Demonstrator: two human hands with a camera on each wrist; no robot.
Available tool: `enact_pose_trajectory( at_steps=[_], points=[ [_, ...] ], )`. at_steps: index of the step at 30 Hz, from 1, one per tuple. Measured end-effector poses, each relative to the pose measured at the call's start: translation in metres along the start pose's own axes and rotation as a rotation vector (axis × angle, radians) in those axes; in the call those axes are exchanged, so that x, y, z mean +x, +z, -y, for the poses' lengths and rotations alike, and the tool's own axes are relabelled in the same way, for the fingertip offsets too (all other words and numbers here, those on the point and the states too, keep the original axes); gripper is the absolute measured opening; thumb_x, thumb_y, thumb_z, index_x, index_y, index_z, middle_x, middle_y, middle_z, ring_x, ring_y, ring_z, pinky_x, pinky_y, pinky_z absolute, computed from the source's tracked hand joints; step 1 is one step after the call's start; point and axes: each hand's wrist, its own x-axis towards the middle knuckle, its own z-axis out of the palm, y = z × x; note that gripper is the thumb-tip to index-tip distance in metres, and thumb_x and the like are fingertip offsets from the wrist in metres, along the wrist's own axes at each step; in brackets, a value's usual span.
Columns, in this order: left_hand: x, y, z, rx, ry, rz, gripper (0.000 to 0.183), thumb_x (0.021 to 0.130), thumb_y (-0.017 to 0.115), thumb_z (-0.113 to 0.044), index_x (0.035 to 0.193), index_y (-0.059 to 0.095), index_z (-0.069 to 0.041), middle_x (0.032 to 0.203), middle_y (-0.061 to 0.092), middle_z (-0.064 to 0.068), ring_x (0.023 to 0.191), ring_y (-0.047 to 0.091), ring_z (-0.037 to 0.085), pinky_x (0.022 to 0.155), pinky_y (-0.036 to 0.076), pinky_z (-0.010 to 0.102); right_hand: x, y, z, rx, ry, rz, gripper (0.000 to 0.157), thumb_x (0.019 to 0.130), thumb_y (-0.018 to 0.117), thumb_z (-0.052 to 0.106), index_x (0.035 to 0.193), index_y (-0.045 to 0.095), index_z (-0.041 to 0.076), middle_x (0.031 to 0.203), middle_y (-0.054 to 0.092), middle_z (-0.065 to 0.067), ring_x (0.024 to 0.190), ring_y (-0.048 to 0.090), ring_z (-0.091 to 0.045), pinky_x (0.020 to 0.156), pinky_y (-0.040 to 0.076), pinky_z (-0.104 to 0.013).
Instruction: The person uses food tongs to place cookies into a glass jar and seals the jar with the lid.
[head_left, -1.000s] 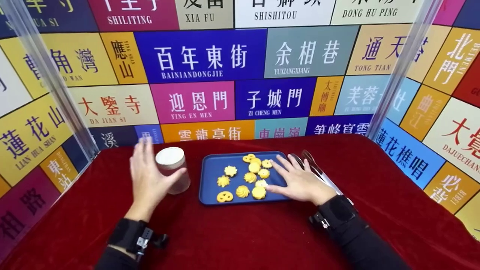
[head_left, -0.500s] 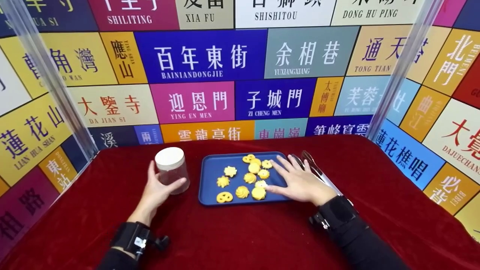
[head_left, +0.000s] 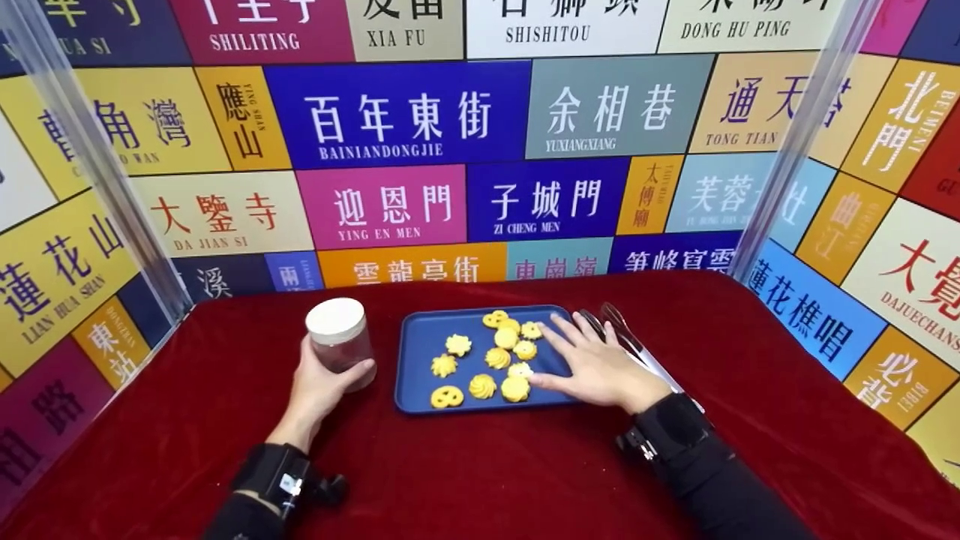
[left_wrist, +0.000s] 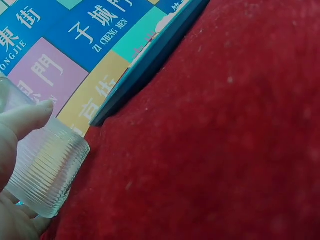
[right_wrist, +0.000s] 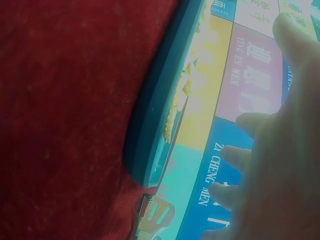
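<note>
On the left of the head view, a clear ribbed jar (head_left: 352, 352) with a white lid (head_left: 335, 320) stands upright. My left hand (head_left: 316, 386) grips it, thumb on the near side and fingers behind. The left wrist view shows the thumb across the jar's ribbed wall (left_wrist: 50, 165). Yellow cookies (head_left: 483, 386), round, star-shaped and pretzel-shaped, lie on a blue tray (head_left: 417, 367). Over the tray's right end, my right hand (head_left: 604, 371) is spread palm down and holds nothing. Its fingers appear above the tray in the right wrist view.
A pair of tongs (head_left: 660, 366) lies right of the tray, partly hidden by the right hand; its slotted head (right_wrist: 159, 215) shows in the right wrist view. Dark red cloth (head_left: 480, 480) covers the table. Walls with coloured signs (head_left: 401, 112) rise behind and beside it.
My left hand has come down from beside the jar's lid and closed around the jar's body. The right hand has kept its place over the tray.
</note>
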Motion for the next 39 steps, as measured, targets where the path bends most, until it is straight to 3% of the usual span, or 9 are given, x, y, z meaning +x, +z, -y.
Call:
enact_pose_trajectory(
  at_steps=[5, 14, 23, 29, 34, 39],
  points=[
    [0.0, -0.002, -0.001, -0.024, -0.007, -0.033, 0.102, 0.079, 0.094, -0.012, 0.156, 0.029, 0.0, 0.152, 0.048, 0.023, 0.14, 0.045, 0.036, 0.12, 0.035, 0.045, 0.001, -0.002, 0.001, 0.001, -0.004, -0.006, 0.101, 0.093, 0.048, 0.086, 0.17, 0.029, 0.024, 0.176, 0.024, -0.01, 0.162, 0.011, -0.044, 0.123, 0.003, -0.078],
    [0.002, -0.007, -0.004, 0.009, -0.013, -0.078, 0.104, 0.078, 0.097, -0.019, 0.159, 0.034, -0.003, 0.152, 0.052, 0.02, 0.138, 0.051, 0.034, 0.117, 0.039, 0.043, 0.002, -0.006, 0.001, 0.001, -0.005, -0.003, 0.102, 0.092, 0.048, 0.086, 0.17, 0.028, 0.023, 0.177, 0.022, -0.01, 0.163, 0.011, -0.044, 0.122, 0.003, -0.078],
    [0.001, -0.011, -0.017, -0.071, -0.005, -0.13, 0.095, 0.081, 0.096, -0.023, 0.155, 0.039, -0.002, 0.148, 0.054, 0.018, 0.133, 0.052, 0.031, 0.116, 0.04, 0.04, 0.002, -0.005, -0.001, -0.008, -0.011, -0.003, 0.099, 0.094, 0.05, 0.083, 0.17, 0.03, 0.021, 0.176, 0.023, -0.011, 0.162, 0.012, -0.045, 0.122, 0.004, -0.079],
    [-0.001, -0.01, -0.024, -0.036, 0.052, -0.149, 0.096, 0.08, 0.097, -0.024, 0.155, 0.041, -0.002, 0.147, 0.056, 0.017, 0.132, 0.054, 0.03, 0.115, 0.043, 0.042, 0.001, -0.003, -0.001, -0.009, -0.006, 0.005, 0.102, 0.092, 0.046, 0.087, 0.17, 0.029, 0.022, 0.176, 0.023, -0.01, 0.162, 0.011, -0.045, 0.122, 0.004, -0.079],
    [-0.007, -0.002, -0.037, -0.018, 0.122, -0.115, 0.097, 0.078, 0.098, -0.021, 0.155, 0.042, -0.003, 0.147, 0.058, 0.017, 0.131, 0.056, 0.03, 0.112, 0.046, 0.044, 0.001, -0.001, -0.001, -0.021, -0.013, 0.009, 0.101, 0.094, 0.046, 0.086, 0.17, 0.029, 0.021, 0.176, 0.023, -0.011, 0.162, 0.013, -0.046, 0.122, 0.005, -0.079],
    [-0.02, 0.019, -0.054, -0.014, 0.186, -0.032, 0.092, 0.075, 0.099, -0.019, 0.15, 0.047, -0.001, 0.143, 0.062, 0.019, 0.13, 0.059, 0.031, 0.112, 0.048, 0.047, 0.0, 0.001, -0.002, -0.023, -0.016, 0.002, 0.101, 0.094, 0.046, 0.086, 0.17, 0.03, 0.021, 0.176, 0.024, -0.011, 0.161, 0.014, -0.046, 0.122, 0.006, -0.079]
  ],
)
